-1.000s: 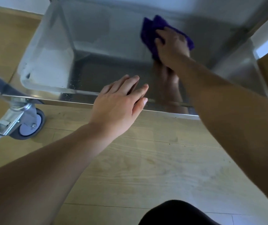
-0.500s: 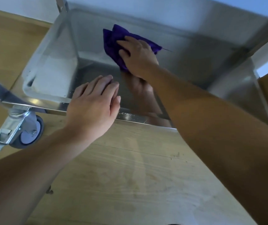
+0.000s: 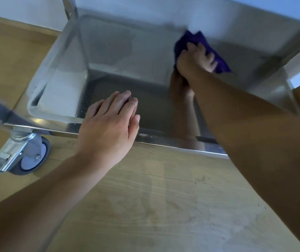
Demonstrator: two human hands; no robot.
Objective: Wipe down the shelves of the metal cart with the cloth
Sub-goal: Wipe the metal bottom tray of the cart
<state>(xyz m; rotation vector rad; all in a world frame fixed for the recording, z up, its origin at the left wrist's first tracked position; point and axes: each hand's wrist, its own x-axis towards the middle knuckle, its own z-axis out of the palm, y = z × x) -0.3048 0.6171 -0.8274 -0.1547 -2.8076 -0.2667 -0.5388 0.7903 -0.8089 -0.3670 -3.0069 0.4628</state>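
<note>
**Head view, lower shelf of the metal cart.** I read the cloth (image 3: pixel 193 40), purple and bunched, in the upper right of the frame. It lies on the shelf (image 3: pixel 120 51) close to its far wall.

My right hand (image 3: pixel 194 60) lies on top of the cloth, fingers spread and pressing it to the steel. Blur hides whether the thumb tucks a fold. Cloth shows beyond the fingertips, above and to the right of them.

My left hand (image 3: pixel 109 128) sits at centre frame, palm down over the front rim (image 3: pixel 172 141). Its fingers are straight and together, and it holds nothing. It appears to rest on the rim to brace.

The deciding relation is this: the shelf's long axis runs left to right across the frame. Most of the bare surface lies to the left of the cloth, toward the corner post (image 3: pixel 71 10). The right hand is on the cloth and the left is well apart from it, so I judge the next stroke belongs to the right hand, leftward along that axis.

A caster (image 3: pixel 32 157) stands on the wooden floor (image 3: pixel 163 206) at lower left.
</note>
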